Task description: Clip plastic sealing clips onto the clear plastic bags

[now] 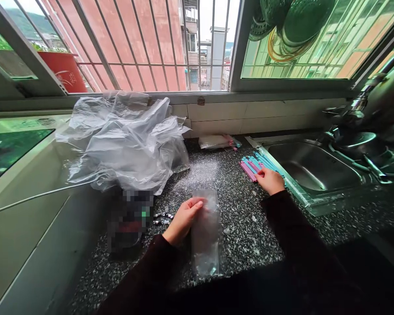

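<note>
My left hand (186, 218) pinches the upper part of a narrow clear plastic bag (205, 245), thumb on top, above the speckled counter (239, 245). The bag looks flat, and nothing shows inside it. Farther right, my right hand (271, 180) has its fingers closed at the near edge of a pile of slim pink and blue strips (252, 164) beside the sink. Thumb and fingertips meet at a pink piece; whether it is lifted off the pile I cannot tell. What exactly the strips are is too small to make out.
A heap of crumpled clear plastic bags (128, 140) lies at the back left. A filled clear packet (215, 141) rests by the tiled wall. The steel sink (311, 166) is on the right. A blurred-out dark object (128, 223) and a silvery chain (162, 218) lie left of my left hand.
</note>
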Demonstrator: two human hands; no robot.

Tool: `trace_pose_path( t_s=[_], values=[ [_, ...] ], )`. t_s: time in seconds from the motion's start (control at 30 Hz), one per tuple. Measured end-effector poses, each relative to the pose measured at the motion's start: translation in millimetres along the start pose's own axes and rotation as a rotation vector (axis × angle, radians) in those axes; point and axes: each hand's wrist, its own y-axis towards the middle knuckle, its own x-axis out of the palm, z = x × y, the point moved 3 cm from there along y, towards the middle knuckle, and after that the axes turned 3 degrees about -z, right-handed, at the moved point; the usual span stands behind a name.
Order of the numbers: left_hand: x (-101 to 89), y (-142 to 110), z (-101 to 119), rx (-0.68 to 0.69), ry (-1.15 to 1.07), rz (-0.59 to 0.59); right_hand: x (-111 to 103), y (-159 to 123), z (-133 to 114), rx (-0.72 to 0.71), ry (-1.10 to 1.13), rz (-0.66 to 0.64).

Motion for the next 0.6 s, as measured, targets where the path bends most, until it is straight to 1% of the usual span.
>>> trace_pose_path(
  t_s=[0.1,0.17,0.3,0.37,0.47,0.6],
  values=[
    [0.8,-0.3,1.1,-0.009,0.006,-0.009,3.2,-1.2,-1.4,-0.011,-0.056,-0.026],
    [1.5,-1.0,3.6,0.007,-0.011,0.001,1.2,-0.6,2.6,0.010,-0.069,-0.005],
    [3.1,-2.3,6.7,0.010,-0.057,0.009,-10.5,4.8,27.5,0.152,-0.075,0.067],
    [3.7,-2.8,7.5,-0.001,-0.070,0.010,-13.8,6.9,37.1,0.182,-0.061,0.078],
    [4.2,-3.2,9.1,0.008,-0.068,0.011,-11.9,7.4,35.7,0.111,-0.007,0.111],
    [3.4,-1.8,8.2,0.020,-0.052,0.002,-0.7,3.7,16.2,-0.025,-0.019,0.121]
  ],
)
